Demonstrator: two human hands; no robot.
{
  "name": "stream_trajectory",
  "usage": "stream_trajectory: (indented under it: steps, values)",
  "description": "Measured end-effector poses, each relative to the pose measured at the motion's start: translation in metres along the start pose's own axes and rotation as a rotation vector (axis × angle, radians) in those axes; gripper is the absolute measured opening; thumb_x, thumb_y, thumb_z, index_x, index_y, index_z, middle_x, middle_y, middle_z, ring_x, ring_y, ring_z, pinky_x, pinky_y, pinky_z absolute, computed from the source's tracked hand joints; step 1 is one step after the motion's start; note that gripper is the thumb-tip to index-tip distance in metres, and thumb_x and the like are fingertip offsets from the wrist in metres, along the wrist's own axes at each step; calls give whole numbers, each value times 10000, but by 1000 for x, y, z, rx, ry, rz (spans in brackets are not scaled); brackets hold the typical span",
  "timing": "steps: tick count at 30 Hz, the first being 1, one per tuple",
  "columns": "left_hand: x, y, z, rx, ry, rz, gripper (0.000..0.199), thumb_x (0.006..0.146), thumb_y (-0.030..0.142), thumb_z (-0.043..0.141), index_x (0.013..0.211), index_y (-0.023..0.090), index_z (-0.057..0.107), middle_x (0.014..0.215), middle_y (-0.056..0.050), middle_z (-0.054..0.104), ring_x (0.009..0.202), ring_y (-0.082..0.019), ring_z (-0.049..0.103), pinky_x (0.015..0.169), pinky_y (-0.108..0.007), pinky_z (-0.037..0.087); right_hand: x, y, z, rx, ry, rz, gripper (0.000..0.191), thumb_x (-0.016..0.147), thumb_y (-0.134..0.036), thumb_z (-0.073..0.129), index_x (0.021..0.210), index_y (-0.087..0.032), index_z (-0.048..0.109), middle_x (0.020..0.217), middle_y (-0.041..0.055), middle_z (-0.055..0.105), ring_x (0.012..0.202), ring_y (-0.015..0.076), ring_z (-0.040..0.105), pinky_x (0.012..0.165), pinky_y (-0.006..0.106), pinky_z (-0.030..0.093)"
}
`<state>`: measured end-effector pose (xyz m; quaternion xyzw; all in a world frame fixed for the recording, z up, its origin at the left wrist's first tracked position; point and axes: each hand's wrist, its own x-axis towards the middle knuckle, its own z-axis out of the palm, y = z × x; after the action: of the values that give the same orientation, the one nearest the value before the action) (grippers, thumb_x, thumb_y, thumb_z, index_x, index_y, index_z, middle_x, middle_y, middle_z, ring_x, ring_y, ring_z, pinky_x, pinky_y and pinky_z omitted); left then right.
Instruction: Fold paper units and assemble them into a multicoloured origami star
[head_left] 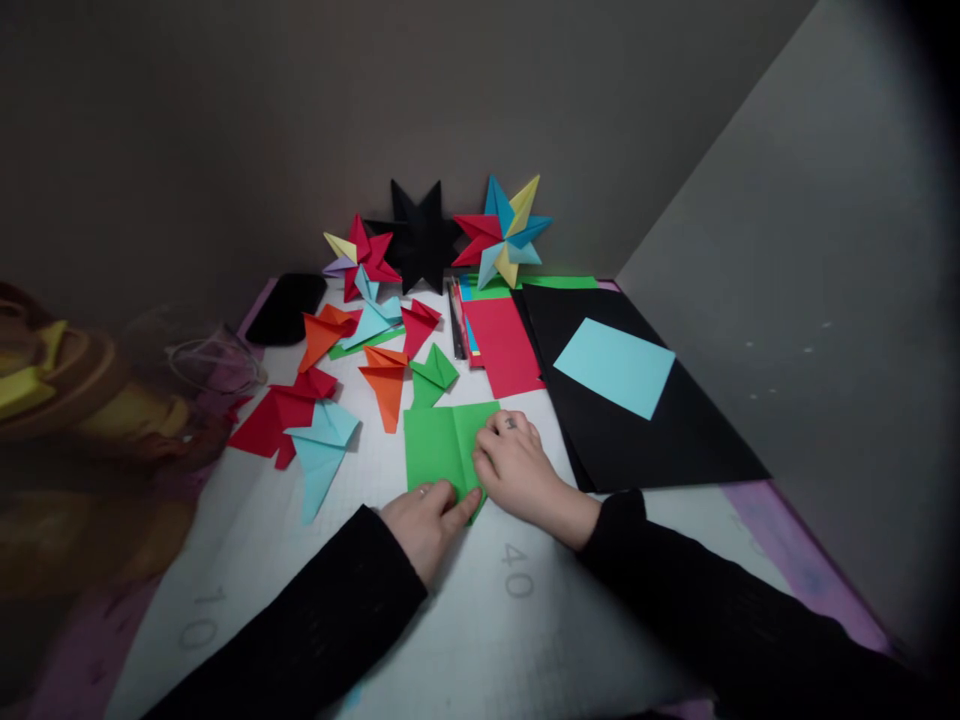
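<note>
From the head feed I judged the green sheet (433, 445) light, crease-prone, best held by its edges, where left hand (429, 520) and right hand (519, 468) rested bent-fingered, any pinch indiscernible.

- Left sleeve (315, 620), lower left of the frame: black, long, plain, ending in a straight edge at the wrist
- Right sleeve (697, 580), lower right: also black and long, its cuff loose and bunched
- Left hand (424, 520), bottom centre: bare, a thin pale ring (424, 491) on one finger
- Right hand (517, 465), centre: bare, a dark mark (511, 423) on a finger, ring or ink unclear
</note>
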<state>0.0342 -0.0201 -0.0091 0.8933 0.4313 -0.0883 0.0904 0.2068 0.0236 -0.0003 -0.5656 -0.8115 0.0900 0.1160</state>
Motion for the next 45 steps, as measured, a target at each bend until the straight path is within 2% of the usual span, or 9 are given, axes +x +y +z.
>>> stream_trajectory:
  steps: [9, 12, 14, 21, 25, 30, 37, 41, 45]
  values:
    - [-1, -10, 11, -154, 104, 65, 423, 877, 193, 382, 1270, 304, 493, 824, -31, 547, 706, -166, 495, 611, -263, 394, 0, 2, -1, 21, -23, -2, 119, 836, -209, 467, 776, -179, 565, 937, 87, 507, 937, 248, 399, 799, 367, 342]
    - [-3, -7, 12, -258, 120, -36, 326, 908, 327, 351, 1095, 245, 606, 748, -18, 534, 659, -151, 472, 580, -253, 360, -1, 3, -1, 32, -18, -12, 119, 836, -207, 469, 773, -182, 568, 929, 88, 507, 930, 253, 401, 787, 372, 348]
    - [-5, -4, 9, -331, 108, -118, 411, 914, 448, 304, 949, 207, 635, 700, -12, 526, 638, -147, 471, 564, -253, 341, -1, 4, -1, 41, -15, -17, 119, 835, -205, 471, 773, -185, 571, 923, 89, 507, 927, 256, 401, 789, 376, 349]
    - [-7, 3, -7, -378, 78, -192, 518, 877, 582, 304, 691, 185, 578, 615, 1, 519, 608, -145, 509, 558, -264, 314, -2, 5, -1, 42, -11, -28, 118, 841, -204, 468, 783, -183, 569, 929, 88, 505, 935, 252, 399, 796, 372, 347]
    - [-11, 2, -7, -303, 96, -113, 509, 903, 538, 290, 748, 185, 624, 646, -11, 562, 625, -147, 523, 572, -267, 330, -2, 5, -1, 48, -14, -33, 126, 851, -209, 462, 782, -179, 562, 930, 83, 500, 930, 242, 400, 797, 363, 348]
    - [-18, -4, 2, -128, 185, 181, 437, 970, 317, 193, 1161, 322, 586, 800, -27, 623, 709, -160, 540, 610, -278, 357, -2, 13, -4, 108, -49, -76, 110, 849, -210, 478, 783, -182, 561, 935, 72, 499, 939, 234, 402, 816, 372, 351]
    - [-15, -4, 11, -216, 200, 101, 466, 966, 337, 205, 1046, 235, 652, 767, -40, 619, 699, -155, 540, 626, -278, 393, -3, 18, -7, 171, -75, -93, 93, 839, -216, 503, 772, -186, 560, 942, 64, 500, 946, 228, 409, 825, 375, 356]
    - [-15, -1, 9, -272, 151, -22, 430, 937, 401, 290, 914, 205, 671, 710, -30, 587, 649, -145, 531, 601, -267, 396, -2, 16, -5, 167, -67, -92, 91, 838, -226, 505, 781, -186, 565, 937, 67, 499, 941, 231, 408, 821, 375, 356]
    - [-20, -1, 3, -108, 207, 179, 299, 919, 226, 355, 1069, 236, 614, 782, -29, 622, 712, -167, 561, 613, -284, 410, -2, 16, -6, 158, -60, -93, 98, 839, -232, 507, 777, -185, 566, 940, 68, 501, 943, 233, 407, 821, 375, 354]
